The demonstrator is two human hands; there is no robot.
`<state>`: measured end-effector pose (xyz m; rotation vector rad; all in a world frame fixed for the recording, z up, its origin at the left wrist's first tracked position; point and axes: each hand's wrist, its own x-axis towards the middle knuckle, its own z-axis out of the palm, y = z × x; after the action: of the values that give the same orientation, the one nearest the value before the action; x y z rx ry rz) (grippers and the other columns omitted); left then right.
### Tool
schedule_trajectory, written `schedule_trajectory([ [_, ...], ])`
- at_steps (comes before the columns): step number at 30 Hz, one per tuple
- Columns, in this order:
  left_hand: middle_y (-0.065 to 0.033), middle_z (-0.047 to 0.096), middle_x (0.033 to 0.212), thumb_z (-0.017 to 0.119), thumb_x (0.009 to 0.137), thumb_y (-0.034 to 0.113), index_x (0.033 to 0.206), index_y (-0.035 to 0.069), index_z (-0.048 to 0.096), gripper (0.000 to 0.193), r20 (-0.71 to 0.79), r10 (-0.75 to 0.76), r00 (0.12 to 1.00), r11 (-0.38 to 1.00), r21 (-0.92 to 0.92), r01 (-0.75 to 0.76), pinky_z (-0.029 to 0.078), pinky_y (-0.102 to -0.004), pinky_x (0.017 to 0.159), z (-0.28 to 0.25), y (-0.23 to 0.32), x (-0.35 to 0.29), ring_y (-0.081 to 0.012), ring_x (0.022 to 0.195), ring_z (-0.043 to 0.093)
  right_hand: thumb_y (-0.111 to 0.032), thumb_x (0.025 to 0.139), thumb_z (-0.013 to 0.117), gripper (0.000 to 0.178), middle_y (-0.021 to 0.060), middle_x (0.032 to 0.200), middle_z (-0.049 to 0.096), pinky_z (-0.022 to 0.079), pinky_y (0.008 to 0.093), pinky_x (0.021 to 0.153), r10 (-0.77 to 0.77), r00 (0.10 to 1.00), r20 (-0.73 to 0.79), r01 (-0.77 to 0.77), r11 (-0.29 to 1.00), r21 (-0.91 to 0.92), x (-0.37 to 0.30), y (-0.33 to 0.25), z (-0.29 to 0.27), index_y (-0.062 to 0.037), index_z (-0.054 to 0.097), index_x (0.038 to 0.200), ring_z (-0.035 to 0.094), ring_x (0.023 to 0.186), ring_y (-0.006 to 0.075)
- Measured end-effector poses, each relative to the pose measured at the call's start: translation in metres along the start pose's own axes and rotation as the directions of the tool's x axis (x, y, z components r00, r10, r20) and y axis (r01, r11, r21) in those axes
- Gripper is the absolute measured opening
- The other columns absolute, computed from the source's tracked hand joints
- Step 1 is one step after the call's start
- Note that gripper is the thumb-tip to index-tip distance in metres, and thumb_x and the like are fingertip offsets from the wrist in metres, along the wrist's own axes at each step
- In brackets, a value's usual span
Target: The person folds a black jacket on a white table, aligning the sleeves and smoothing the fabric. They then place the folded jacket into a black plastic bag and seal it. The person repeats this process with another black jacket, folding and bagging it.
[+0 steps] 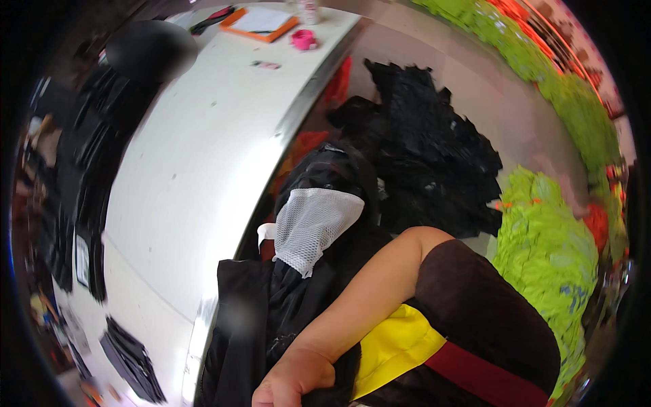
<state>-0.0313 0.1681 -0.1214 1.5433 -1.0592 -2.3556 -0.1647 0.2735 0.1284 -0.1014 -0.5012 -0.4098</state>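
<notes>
My right hand (298,383) is at the lower edge, its fingers curled closed over black cloth; the fingertips are cut off by the frame, so what they grip is hidden. The bare forearm comes from a dark sleeve (485,298) at the right and crosses in front of me. Beneath and beyond it lies a bunched black garment (244,325) against the table edge. A white mesh piece (315,220) shows on top of it, with a small white tab (266,234) beside it. My left hand is out of view.
A white table (203,149) with a metal edge runs along the left. On it are folded black garments (132,359), an orange tray (258,24) and a pink tape roll (304,40). Black cloth (434,149) and a lime-green heap (542,244) lie on the floor. Another person (115,129) stands across the table.
</notes>
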Motion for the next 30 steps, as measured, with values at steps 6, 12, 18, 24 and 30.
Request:
schedule_trajectory([
  [6, -0.0162, 0.055, 0.114, 0.052, 0.086, 0.034, 0.102, 0.003, 0.061, 0.036, -0.176, 0.009, 0.984, 0.992, -0.125, -0.032, 0.042, -0.0432, 0.09, -0.09, -0.046, -0.058, -0.0322, 0.106, 0.051, -0.002, 0.079, 0.061, 0.031, 0.0189, 0.097, 0.065, 0.055, 0.0319, 0.071, 0.148, 0.986, -0.073, -0.153, 0.986, -0.06, 0.062, 0.012, -0.033, 0.007, 0.055, 0.108, 0.066, 0.081, 0.0242],
  [12, -0.0158, 0.056, 0.111, 0.052, 0.086, 0.034, 0.101, 0.004, 0.061, 0.035, -0.4, -0.046, 0.916, 0.957, -0.279, -0.073, 0.043, -0.043, 0.089, -0.15, -0.106, -0.131, -0.0319, 0.103, 0.053, -0.008, 0.069, 0.072, 0.046, 0.0081, 0.096, 0.063, 0.049, 0.0262, 0.073, -0.02, 0.96, -0.278, -0.07, 0.947, -0.312, 0.069, -0.025, -0.003, 0.0023, 0.052, 0.109, 0.061, 0.086, 0.0148],
  [18, -0.0154, 0.058, 0.108, 0.052, 0.086, 0.033, 0.1, 0.004, 0.061, 0.034, -0.605, -0.095, 0.791, 0.929, -0.34, -0.149, 0.044, -0.0428, 0.088, -0.204, -0.133, -0.215, -0.0315, 0.1, 0.054, -0.01, 0.069, 0.067, 0.053, 0.0131, 0.108, 0.059, 0.044, 0.0303, 0.087, -0.113, 0.71, -0.695, -0.191, 0.919, -0.344, 0.084, -0.053, 0.029, 0.0056, 0.048, 0.117, 0.058, 0.098, 0.0218],
  [24, -0.0149, 0.059, 0.105, 0.051, 0.086, 0.033, 0.098, 0.004, 0.061, 0.034, -0.781, 0.29, 0.553, 0.9, 0.027, -0.434, 0.045, -0.0426, 0.086, -0.244, -0.005, -0.339, -0.0312, 0.098, 0.056, -0.015, 0.074, 0.062, 0.05, 0.0194, 0.111, 0.059, 0.051, 0.0387, 0.085, -0.61, 0.789, -0.074, 0.373, 0.571, -0.731, 0.008, -0.107, 0.03, 0.0036, 0.05, 0.12, 0.061, 0.099, 0.0277],
  [30, -0.0145, 0.06, 0.102, 0.051, 0.086, 0.033, 0.097, 0.004, 0.062, 0.033, -0.535, 0.736, 0.415, 0.643, 0.362, -0.675, 0.046, -0.0424, 0.085, -0.212, 0.273, -0.321, -0.0309, 0.095, 0.058, -0.039, 0.087, 0.046, 0.055, 0.0177, 0.126, 0.05, 0.033, 0.0439, 0.102, -0.853, 0.405, 0.331, 0.426, -0.144, -0.893, -0.049, -0.134, 0.078, 0.001, 0.049, 0.124, 0.048, 0.116, 0.0307],
])
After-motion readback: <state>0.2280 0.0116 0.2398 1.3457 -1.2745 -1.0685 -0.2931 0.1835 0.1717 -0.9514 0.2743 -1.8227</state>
